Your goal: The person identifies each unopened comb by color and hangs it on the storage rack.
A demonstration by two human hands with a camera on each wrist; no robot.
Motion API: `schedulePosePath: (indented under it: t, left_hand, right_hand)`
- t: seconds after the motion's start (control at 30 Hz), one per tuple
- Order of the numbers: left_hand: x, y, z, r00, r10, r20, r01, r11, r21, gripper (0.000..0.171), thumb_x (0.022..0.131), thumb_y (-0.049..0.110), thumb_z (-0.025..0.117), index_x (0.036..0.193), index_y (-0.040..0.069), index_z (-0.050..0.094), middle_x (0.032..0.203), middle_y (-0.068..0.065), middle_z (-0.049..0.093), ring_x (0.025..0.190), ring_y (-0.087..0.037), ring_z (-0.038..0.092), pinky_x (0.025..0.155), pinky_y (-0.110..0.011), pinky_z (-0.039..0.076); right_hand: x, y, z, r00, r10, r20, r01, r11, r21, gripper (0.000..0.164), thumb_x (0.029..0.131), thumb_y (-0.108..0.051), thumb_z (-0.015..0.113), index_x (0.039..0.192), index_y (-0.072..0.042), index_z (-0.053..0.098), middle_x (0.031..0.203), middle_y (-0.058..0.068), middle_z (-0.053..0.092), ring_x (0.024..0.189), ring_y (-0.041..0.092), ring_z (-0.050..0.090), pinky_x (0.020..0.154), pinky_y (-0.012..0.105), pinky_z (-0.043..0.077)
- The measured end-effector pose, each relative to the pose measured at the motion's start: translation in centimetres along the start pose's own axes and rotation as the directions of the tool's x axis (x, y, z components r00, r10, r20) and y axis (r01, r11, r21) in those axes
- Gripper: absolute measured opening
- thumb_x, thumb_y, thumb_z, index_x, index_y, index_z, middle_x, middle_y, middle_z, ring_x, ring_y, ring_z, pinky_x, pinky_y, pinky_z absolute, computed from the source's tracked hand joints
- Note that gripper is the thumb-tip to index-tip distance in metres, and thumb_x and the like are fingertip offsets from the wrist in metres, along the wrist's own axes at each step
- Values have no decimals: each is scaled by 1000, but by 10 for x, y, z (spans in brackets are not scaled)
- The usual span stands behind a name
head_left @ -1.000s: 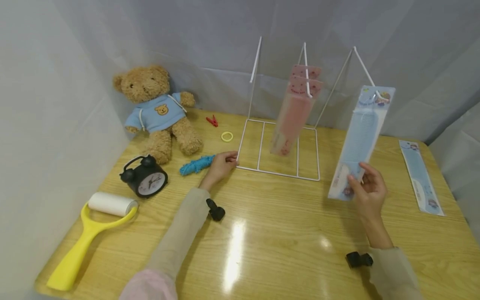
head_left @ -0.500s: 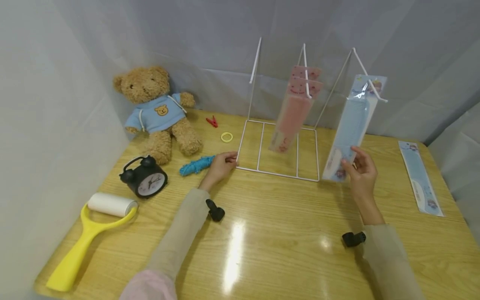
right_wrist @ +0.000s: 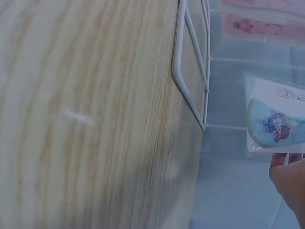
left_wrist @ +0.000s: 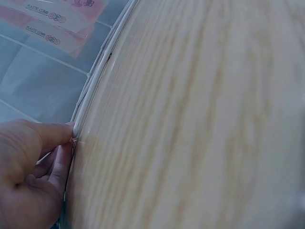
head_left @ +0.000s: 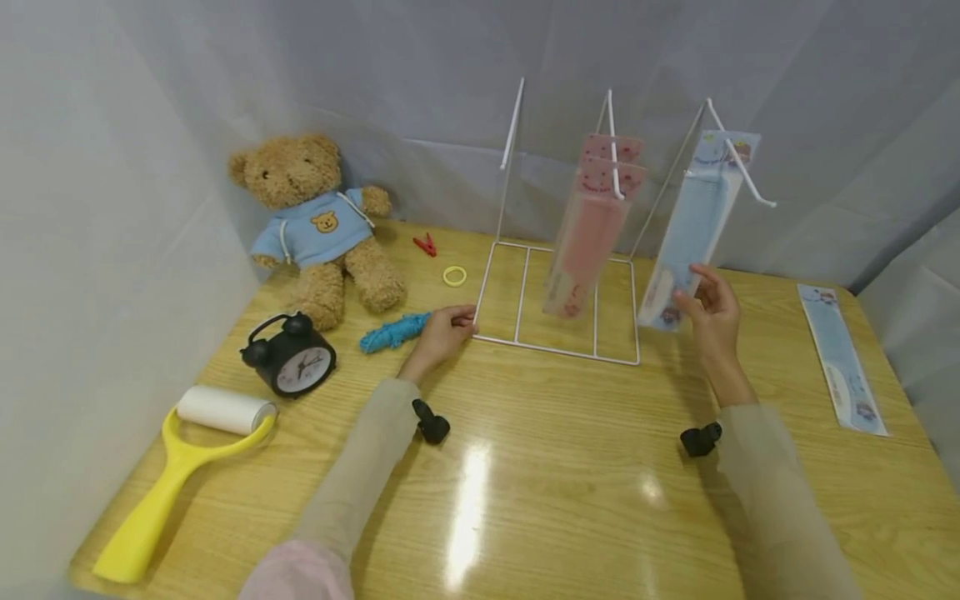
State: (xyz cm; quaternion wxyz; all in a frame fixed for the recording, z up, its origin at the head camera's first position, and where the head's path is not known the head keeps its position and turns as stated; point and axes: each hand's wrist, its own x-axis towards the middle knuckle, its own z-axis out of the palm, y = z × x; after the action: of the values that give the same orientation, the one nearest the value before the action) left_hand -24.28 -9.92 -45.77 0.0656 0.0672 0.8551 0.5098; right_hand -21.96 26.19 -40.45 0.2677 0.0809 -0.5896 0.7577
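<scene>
In the head view my right hand (head_left: 714, 321) pinches the lower end of a blue packaged comb (head_left: 693, 221). The top of that package is on the right hook of a white wire rack (head_left: 558, 350). Two pink packaged combs (head_left: 596, 225) hang from the middle hook; the left hook (head_left: 512, 125) carries nothing. My left hand (head_left: 444, 337) pinches the rack's front left corner, and the left wrist view shows thumb (left_wrist: 55, 133) and fingers at the wire. Print on the blue package (right_wrist: 274, 124) shows in the right wrist view.
A second blue packaged comb (head_left: 842, 358) lies at the right. To the left are a teddy bear (head_left: 315, 225), black alarm clock (head_left: 288, 354), yellow-handled lint roller (head_left: 183, 458), blue bundle (head_left: 393, 332), red clip (head_left: 425, 244) and yellow ring (head_left: 453, 276). Grey cloth hangs behind.
My right hand has moved away from me and slightly left, sliding the blue packaged comb farther back along the right hook. The pink packages sway slightly. My left hand stays at the rack's corner.
</scene>
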Motion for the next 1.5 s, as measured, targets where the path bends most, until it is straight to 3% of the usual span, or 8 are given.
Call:
schedulePosePath:
  t: [0.3, 0.77, 0.93, 1.17, 1.33, 1.5]
  left_hand:
    - [-3, 2, -1, 1000, 10, 5, -10, 1000, -7, 39, 92, 1, 58, 131, -6, 54, 121, -23, 61, 107, -32, 59, 91, -38, 50]
    - [0, -2, -1, 1000, 5, 12, -5, 1000, -4, 39, 93, 3, 58, 131, -4, 54, 121, -21, 61, 107, -31, 59, 91, -37, 50]
    - [-1, 0, -2, 1000, 12, 7, -12, 1000, -3, 39, 93, 2, 58, 131, -6, 54, 120, -23, 61, 106, -32, 59, 91, -37, 50]
    - [0, 0, -1, 1000, -3, 13, 3, 1000, -7, 39, 93, 3, 58, 132, -4, 54, 121, -21, 61, 108, -30, 58, 92, -37, 49]
    - [1, -1, 0, 1000, -5, 12, 5, 1000, 5, 39, 94, 4, 58, 132, -3, 54, 122, -20, 61, 108, -30, 58, 92, -37, 49]
    - [0, -1, -1, 1000, 0, 11, 0, 1000, 1, 39, 93, 3, 58, 132, -4, 54, 121, -21, 60, 108, -31, 58, 92, -37, 49]
  right_hand:
    - [7, 4, -5, 995, 96, -11, -96, 995, -17, 43, 83, 24, 51, 105, -8, 70, 91, 1, 66, 81, 9, 62, 71, 12, 52]
    - [5, 7, -18, 992, 127, -13, -127, 992, -11, 39, 85, 22, 51, 108, -6, 67, 90, 1, 66, 84, 10, 64, 74, 14, 52]
    - [4, 4, -24, 986, 155, -68, -158, 987, -41, 38, 84, 22, 54, 105, -7, 68, 86, 1, 66, 79, 9, 63, 72, 14, 53]
    - [1, -4, -42, 956, 241, -166, -274, 938, -212, 25, 86, 11, 60, 95, -11, 69, 79, -6, 62, 75, 5, 57, 68, 9, 48]
    - [-3, -13, -61, 950, 231, -210, -277, 935, -223, 27, 87, 15, 56, 89, -9, 69, 74, -6, 63, 69, 3, 58, 63, 9, 48]
    - [-3, -27, -87, 929, 250, -274, -332, 889, -315, 25, 87, 10, 60, 87, -13, 69, 72, -9, 63, 69, 1, 57, 63, 7, 46]
